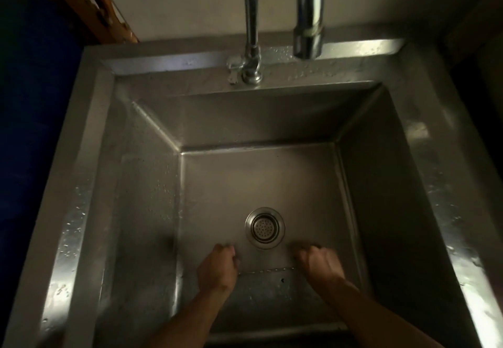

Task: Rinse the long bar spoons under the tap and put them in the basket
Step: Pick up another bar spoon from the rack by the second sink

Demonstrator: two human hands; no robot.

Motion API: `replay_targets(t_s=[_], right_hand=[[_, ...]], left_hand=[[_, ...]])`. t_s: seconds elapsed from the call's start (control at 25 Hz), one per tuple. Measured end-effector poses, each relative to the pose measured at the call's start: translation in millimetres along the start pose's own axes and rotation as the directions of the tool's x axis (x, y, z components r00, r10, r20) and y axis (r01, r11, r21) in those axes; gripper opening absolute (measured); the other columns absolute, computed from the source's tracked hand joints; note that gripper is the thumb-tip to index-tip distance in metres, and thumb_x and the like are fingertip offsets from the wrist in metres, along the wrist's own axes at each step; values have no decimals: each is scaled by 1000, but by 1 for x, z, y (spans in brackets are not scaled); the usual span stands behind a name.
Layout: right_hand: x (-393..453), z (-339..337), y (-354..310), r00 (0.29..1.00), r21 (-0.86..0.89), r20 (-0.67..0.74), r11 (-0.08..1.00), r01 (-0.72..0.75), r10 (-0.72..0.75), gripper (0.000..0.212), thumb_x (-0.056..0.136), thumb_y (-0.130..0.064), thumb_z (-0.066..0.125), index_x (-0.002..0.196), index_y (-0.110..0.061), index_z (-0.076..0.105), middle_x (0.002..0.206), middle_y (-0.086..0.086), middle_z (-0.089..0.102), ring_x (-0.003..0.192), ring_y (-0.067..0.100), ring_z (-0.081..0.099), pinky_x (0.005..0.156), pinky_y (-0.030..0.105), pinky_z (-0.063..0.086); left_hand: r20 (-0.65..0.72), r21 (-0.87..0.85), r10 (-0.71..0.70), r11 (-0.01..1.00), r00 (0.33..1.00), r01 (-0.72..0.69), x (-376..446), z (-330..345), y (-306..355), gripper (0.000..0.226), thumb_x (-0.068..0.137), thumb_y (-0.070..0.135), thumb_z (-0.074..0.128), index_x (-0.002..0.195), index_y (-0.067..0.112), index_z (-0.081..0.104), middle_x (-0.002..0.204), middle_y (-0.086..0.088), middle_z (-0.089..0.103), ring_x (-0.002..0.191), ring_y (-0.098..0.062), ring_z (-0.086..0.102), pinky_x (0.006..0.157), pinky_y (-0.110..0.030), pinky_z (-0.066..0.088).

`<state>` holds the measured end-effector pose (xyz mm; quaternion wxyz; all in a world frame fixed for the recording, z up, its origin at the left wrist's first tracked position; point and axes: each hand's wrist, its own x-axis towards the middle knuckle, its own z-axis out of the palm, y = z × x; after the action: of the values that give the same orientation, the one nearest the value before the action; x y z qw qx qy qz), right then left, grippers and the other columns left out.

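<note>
Both bare hands reach down into a deep square stainless-steel sink (152,173), low over its floor. The left hand (219,267) and the right hand (318,264) are curled into loose fists with the fingers bent inward. Between them runs a thin, twisted, silvery bar spoon stem (266,270), lying level from one fist to the other, and each end disappears at a hand. The picture is blurred there, so I cannot tell whether the fingers of either hand are actually pinching the stem or only resting beside it. No spoon bowl can be made out.

Just beyond the fingers, between the two hands, sits the round perforated metal drain strainer (264,228). Well beyond them, over the far rim, hangs the thick chrome tap spout (309,21), with a thinner chrome tap column (251,26) to its left. Water droplets glint on the rim either side of the hands.
</note>
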<state>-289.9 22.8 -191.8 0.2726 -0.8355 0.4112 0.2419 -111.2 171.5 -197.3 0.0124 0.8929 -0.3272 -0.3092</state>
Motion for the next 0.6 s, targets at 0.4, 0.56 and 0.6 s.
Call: replay_targets(t_s=[0.4, 0.56, 0.6], right_hand=[[-135, -244, -17, 769, 57, -640, 997, 50, -2, 28, 96, -47, 42, 107, -28, 61, 106, -5, 63, 99, 19, 61, 72, 35, 50], [-208, -306, 22, 624, 123, -774, 992, -21, 110, 24, 97, -45, 44, 108, -32, 61, 104, -8, 63, 91, 13, 62, 65, 29, 48], [-229, -316, 39, 583, 140, -799, 988, -64, 151, 23, 97, -44, 44, 106, -31, 61, 100, -7, 64, 88, 14, 62, 63, 30, 47]], left_hand=[[-492, 2, 547, 778, 677, -628, -43, -211, 179, 18, 83, 37, 65, 100, 32, 61, 99, 11, 63, 87, -14, 65, 64, -29, 51], [-493, -50, 687, 590, 533, -806, -83, -263, 271, 17, 85, 30, 66, 101, 27, 66, 101, 5, 62, 87, -17, 63, 72, -33, 54], [-472, -43, 725, 550, 502, -834, -95, -269, 298, 17, 86, 32, 64, 103, 27, 65, 102, 4, 62, 87, -17, 62, 72, -36, 54]])
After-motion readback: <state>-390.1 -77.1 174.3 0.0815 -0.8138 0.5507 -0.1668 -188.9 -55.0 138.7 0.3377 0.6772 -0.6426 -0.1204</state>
